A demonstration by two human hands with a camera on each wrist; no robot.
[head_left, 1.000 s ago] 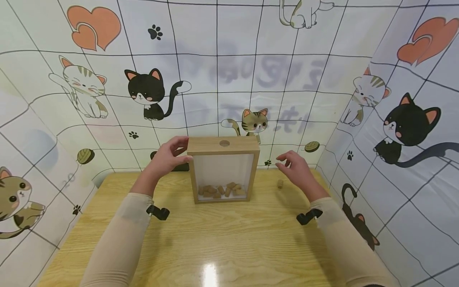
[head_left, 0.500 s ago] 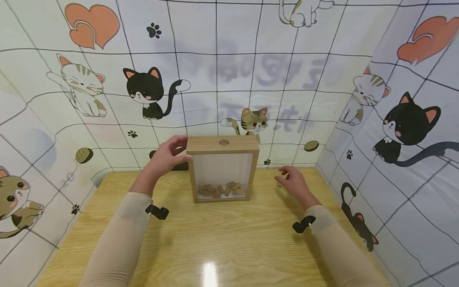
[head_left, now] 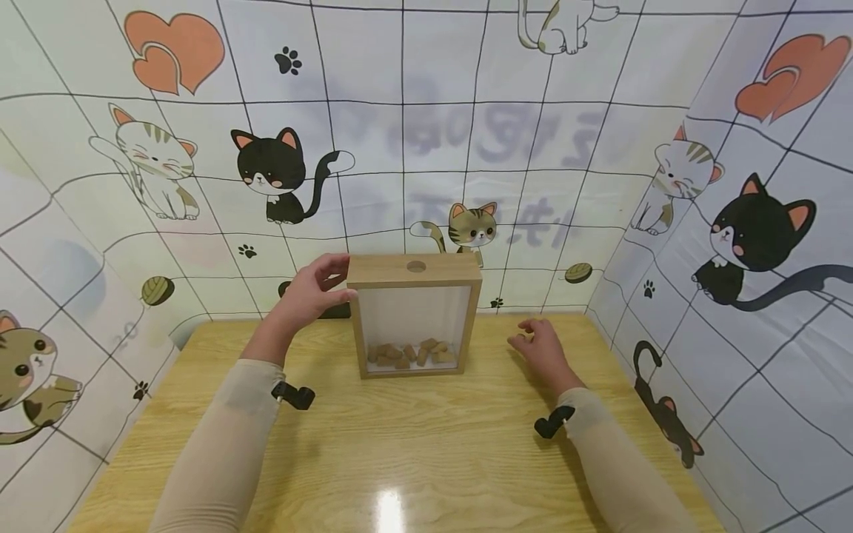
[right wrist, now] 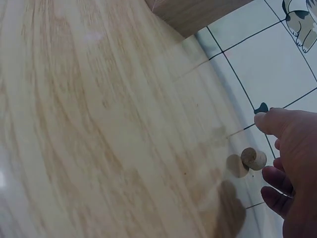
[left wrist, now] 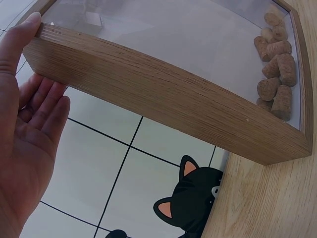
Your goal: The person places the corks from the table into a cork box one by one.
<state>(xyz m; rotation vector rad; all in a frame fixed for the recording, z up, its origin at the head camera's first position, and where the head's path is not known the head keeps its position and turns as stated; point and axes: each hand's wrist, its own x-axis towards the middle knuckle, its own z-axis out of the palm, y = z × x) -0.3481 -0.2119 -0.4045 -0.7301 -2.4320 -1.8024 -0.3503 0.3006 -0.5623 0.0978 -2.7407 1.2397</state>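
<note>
A shallow wooden box [head_left: 380, 275] with a clear front stands upright at the back of the table, a round hole in its top. Several wine corks [left wrist: 282, 64] lie along its bottom. My left hand [head_left: 309, 296] grips the box's upper left edge, thumb at the front and fingers behind. One loose cork [right wrist: 253, 158] stands on the table right of the box; in the head view the hand hides it. Around this cork reaches my right hand [right wrist: 299, 153], thumb and fingers spread apart, with a visible gap to it.
The wooden table [head_left: 400, 444] extends in front of the box. A white wall cloth [head_left: 373, 141] with printed cats and grid lines encloses the back and sides, close behind the box. Each wrist wears a black camera mount [head_left: 293, 395].
My right hand has come down toward the table and over the loose cork, which was visible beside it a second ago. The left hand and the box have stayed in place.
</note>
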